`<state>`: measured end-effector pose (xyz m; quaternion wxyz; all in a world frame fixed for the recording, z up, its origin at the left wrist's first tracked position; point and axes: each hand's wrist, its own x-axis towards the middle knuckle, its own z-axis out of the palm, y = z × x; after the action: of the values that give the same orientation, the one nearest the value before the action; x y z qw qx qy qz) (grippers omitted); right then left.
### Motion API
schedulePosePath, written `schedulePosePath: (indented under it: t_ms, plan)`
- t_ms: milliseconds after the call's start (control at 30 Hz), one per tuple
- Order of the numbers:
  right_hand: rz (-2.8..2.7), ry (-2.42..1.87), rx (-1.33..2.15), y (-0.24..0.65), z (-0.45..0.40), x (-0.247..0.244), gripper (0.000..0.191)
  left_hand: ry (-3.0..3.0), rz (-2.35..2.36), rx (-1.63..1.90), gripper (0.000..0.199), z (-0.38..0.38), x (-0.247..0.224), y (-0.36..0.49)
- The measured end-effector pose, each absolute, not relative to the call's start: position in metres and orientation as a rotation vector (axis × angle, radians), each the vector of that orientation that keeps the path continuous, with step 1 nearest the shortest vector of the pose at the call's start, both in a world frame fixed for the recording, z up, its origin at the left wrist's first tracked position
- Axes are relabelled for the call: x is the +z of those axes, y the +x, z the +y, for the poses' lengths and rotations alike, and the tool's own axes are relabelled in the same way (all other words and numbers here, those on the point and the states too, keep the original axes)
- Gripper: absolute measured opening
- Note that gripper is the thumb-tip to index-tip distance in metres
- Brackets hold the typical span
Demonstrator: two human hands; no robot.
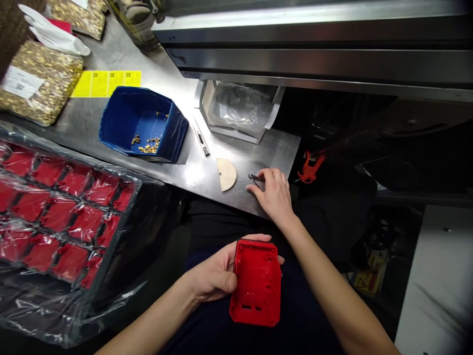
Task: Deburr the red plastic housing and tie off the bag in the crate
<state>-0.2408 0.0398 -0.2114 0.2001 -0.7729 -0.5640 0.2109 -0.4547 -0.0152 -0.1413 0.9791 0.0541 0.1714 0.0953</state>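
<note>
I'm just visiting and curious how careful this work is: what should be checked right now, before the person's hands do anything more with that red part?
1. Red plastic housing held firmly: ok, the left hand grips its left edge above the lap.
2. Right hand on the small metal tool: ok, fingertips touch it on the steel table.
3. Tool actually gripped: cannot tell, the fingers hide most of it.
4. Brass pieces on hand: ok, a few lie in the blue bin.
5. Half-round wooden piece out of the way: ok, it lies left of the right hand.
6. Housing's open side facing up: ok, its inside ribs show.
</note>
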Motion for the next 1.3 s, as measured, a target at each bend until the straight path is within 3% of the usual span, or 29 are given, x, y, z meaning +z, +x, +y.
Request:
schedulePosePath:
  t_ms: [67,233,400,467,567,867,1300]
  plan:
    - [-1.527,-2.094,0.660,-0.237,0.025,-0.200,0.032,0.121,0.367,0.229,0.101,-0.016,-0.141,-0.456]
    - [-1.263,-1.862,0.718,-0.235,-0.047,-0.145,0.009,0.175,0.458,0.289,0.102,-0.011,-0.142,-0.456]
    - [-1.635,-1.490,0.596,-0.248,-0.100,-0.101,0.012,0.163,0.492,0.336,0.095,-0.004,-0.146,-0.452]
    - [-1.858,-1.479,0.534,-0.254,-0.101,-0.095,0.023,0.169,0.469,0.310,0.098,-0.003,-0.147,-0.449]
    - [-2.019,-1.511,0.493,-0.260,-0.093,-0.095,0.022,0.258,0.521,0.311,0.097,-0.001,-0.144,-0.444]
    - [-1.335,-1.426,1.079,-0.250,-0.104,-0.119,0.022,0.836,0.805,0.325,0.047,0.017,-0.119,-0.436]
    - [-1.207,-1.387,1.226,-0.255,-0.108,-0.125,0.019,0.762,1.110,0.496,0.026,0.012,-0.121,-0.402]
